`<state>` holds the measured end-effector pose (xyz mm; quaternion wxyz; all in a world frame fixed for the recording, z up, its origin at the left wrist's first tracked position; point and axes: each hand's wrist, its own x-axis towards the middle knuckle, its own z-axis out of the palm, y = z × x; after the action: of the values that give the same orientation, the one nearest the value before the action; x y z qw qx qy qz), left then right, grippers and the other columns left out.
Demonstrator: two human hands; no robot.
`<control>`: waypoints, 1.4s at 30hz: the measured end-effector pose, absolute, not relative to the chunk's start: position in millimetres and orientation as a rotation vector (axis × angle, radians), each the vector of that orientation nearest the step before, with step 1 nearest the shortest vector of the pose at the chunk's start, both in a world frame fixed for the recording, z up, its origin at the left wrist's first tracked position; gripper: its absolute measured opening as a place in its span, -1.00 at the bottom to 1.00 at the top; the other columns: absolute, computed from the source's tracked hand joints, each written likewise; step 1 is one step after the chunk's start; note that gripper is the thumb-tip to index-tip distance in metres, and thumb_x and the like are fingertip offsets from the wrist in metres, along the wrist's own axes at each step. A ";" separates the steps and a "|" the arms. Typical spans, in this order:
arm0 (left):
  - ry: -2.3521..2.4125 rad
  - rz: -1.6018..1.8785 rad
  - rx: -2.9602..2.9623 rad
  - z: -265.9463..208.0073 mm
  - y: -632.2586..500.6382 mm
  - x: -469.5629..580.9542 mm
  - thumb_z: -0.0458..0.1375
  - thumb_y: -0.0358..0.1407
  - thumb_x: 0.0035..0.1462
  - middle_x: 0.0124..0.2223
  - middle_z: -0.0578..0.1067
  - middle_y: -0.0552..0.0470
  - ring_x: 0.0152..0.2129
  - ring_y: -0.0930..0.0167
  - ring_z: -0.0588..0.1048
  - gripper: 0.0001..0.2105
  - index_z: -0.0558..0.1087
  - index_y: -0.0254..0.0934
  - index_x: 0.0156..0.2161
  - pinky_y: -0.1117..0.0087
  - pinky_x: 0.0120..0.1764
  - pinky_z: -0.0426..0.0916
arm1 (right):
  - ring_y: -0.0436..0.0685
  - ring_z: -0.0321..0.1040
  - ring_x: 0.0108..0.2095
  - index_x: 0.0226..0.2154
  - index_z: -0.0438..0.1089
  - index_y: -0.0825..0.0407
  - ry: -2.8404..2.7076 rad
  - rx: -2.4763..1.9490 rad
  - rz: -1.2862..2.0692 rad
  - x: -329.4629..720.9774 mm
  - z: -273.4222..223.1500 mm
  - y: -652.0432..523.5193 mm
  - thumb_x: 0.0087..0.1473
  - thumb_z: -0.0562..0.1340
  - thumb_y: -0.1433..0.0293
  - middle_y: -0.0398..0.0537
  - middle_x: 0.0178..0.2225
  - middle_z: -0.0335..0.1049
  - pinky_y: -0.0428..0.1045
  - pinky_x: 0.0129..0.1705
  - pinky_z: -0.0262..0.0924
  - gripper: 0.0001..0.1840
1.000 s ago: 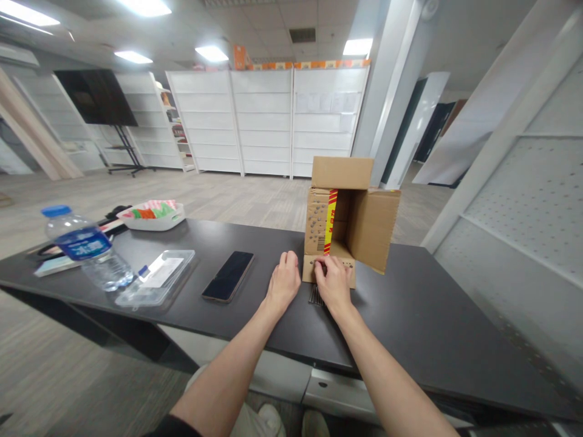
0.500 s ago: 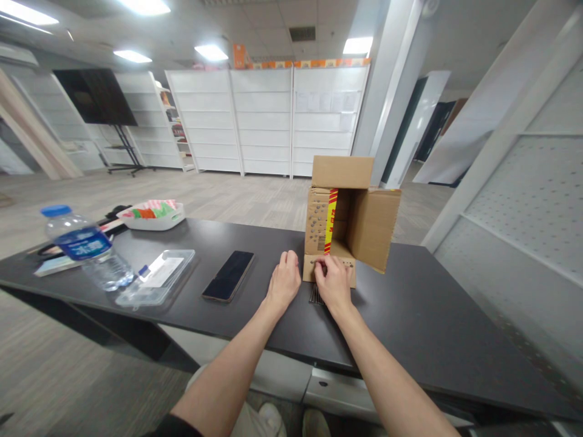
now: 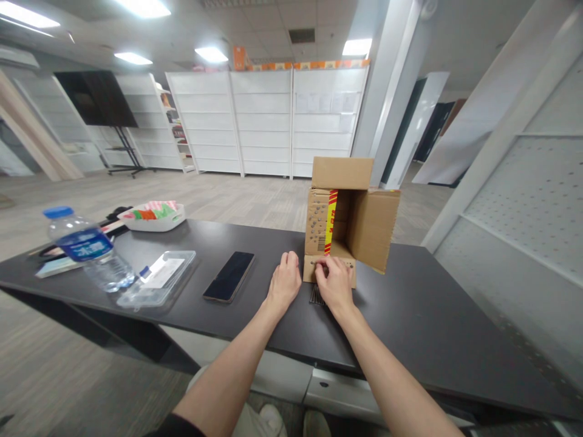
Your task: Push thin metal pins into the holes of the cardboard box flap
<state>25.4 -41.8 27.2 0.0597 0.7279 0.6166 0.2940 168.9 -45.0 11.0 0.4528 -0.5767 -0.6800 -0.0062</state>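
Observation:
A cardboard box (image 3: 317,227) stands on the dark desk with its flaps open towards me. Dark round spots dot its left panel and its lower front flap (image 3: 309,273). My right hand (image 3: 334,280) is at that lower flap, thumb and fingers pinched together; what lies between the fingertips is too small to make out. Below the flap, several thin metal nails (image 3: 316,295) lie side by side on the desk, partly covered by the right hand. My left hand (image 3: 285,280) rests on the desk just left of the box, its fingers curled closed and the palm hidden.
Left of my hands lie a black phone (image 3: 229,276) and a clear plastic case (image 3: 157,279). A water bottle (image 3: 88,247) stands farther left, near a white tray (image 3: 157,224) of colourful packets. The desk (image 3: 423,315) extends to the right beside a perforated panel (image 3: 537,200).
Both hands and the box stay in practically the same place. The view has shifted very slightly.

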 end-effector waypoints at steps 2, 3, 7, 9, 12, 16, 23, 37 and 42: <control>1.872 0.882 2.205 27.1 -41.9 25.4 -0.12 -0.44 0.29 -0.14 0.41 -0.06 -0.25 0.36 0.51 -0.85 0.26 -0.22 -0.16 0.38 -0.24 0.35 | 0.20 0.34 -0.18 -0.32 0.45 0.00 -1.685 -1.433 -0.024 169.9 12.5 -45.7 0.17 0.10 0.39 -0.02 -0.27 0.48 0.06 -0.11 0.05 -0.80; 1.874 0.879 2.206 27.2 -42.0 25.3 -0.12 -0.44 0.29 -0.14 0.41 -0.06 -0.25 0.36 0.51 -0.85 0.26 -0.22 -0.16 0.38 -0.24 0.35 | 0.21 0.34 -0.19 -0.32 0.45 0.00 -1.687 -1.440 -0.028 170.4 13.5 -46.0 0.17 0.11 0.39 -0.02 -0.27 0.49 0.06 -0.11 0.06 -0.81; 1.877 0.876 2.214 27.9 -42.7 25.2 -0.12 -0.44 0.29 -0.13 0.40 -0.06 -0.24 0.36 0.51 -0.86 0.26 -0.22 -0.16 0.39 -0.24 0.34 | 0.21 0.36 -0.19 -0.34 0.45 0.00 -1.723 -1.447 0.002 173.1 18.1 -48.0 0.14 0.13 0.41 -0.04 -0.28 0.50 0.06 -0.11 0.09 -0.83; 1.877 0.878 2.216 28.3 -42.9 25.1 -0.12 -0.45 0.29 -0.14 0.40 -0.06 -0.25 0.36 0.51 -0.86 0.25 -0.22 -0.17 0.39 -0.25 0.34 | 0.19 0.38 -0.19 -0.32 0.45 0.00 -1.775 -1.414 0.048 175.6 19.3 -50.8 0.13 0.14 0.43 -0.03 -0.26 0.51 0.06 -0.10 0.12 -0.84; 1.877 0.872 2.211 28.2 -42.8 25.1 -0.11 -0.45 0.28 -0.13 0.41 -0.05 -0.25 0.36 0.52 -0.86 0.25 -0.22 -0.17 0.39 -0.25 0.34 | 0.19 0.39 -0.17 -0.27 0.44 0.01 -1.867 -1.375 0.098 180.7 18.6 -57.9 0.12 0.13 0.44 -0.02 -0.23 0.52 0.06 -0.08 0.15 -0.83; 1.871 0.882 2.212 26.8 -42.3 25.2 -0.12 -0.44 0.29 -0.13 0.41 -0.06 -0.25 0.36 0.52 -0.86 0.25 -0.21 -0.16 0.39 -0.25 0.34 | 0.21 0.37 -0.10 -0.20 0.42 0.00 -1.938 -1.380 0.083 187.0 16.8 -70.4 0.16 0.12 0.42 0.00 -0.17 0.50 0.09 -0.05 0.13 -0.81; 1.860 0.906 2.214 26.5 -42.3 25.2 -0.11 -0.44 0.30 -0.14 0.41 -0.06 -0.22 0.36 0.51 -0.86 0.26 -0.22 -0.17 0.38 -0.19 0.36 | 0.23 0.36 -0.12 -0.18 0.40 -0.01 -2.077 -1.286 0.065 190.2 21.2 -86.7 0.18 0.14 0.38 0.01 -0.20 0.49 0.10 -0.07 0.13 -0.83; 1.882 0.878 2.196 30.4 -44.4 26.4 -0.12 -0.43 0.30 -0.13 0.41 -0.06 -0.21 0.36 0.51 -0.86 0.26 -0.22 -0.17 0.38 -0.19 0.35 | 0.23 0.34 -0.10 -0.17 0.40 -0.01 -2.190 -1.289 0.061 187.1 23.0 -97.4 0.11 0.23 0.32 -0.01 -0.19 0.49 0.10 -0.05 0.09 -0.80; 1.863 0.908 2.197 27.9 -43.8 25.3 -0.12 -0.43 0.30 -0.13 0.41 -0.06 -0.22 0.37 0.51 -0.86 0.26 -0.22 -0.17 0.38 -0.20 0.36 | 0.24 0.34 -0.11 -0.16 0.40 -0.02 -2.204 -1.286 0.057 186.9 22.4 -97.0 0.11 0.23 0.32 0.00 -0.19 0.49 0.11 -0.05 0.09 -0.79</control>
<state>25.3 -43.8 27.9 0.0606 0.7261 0.6156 0.3001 186.9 -97.0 22.4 0.2905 -0.4821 -0.8263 0.0213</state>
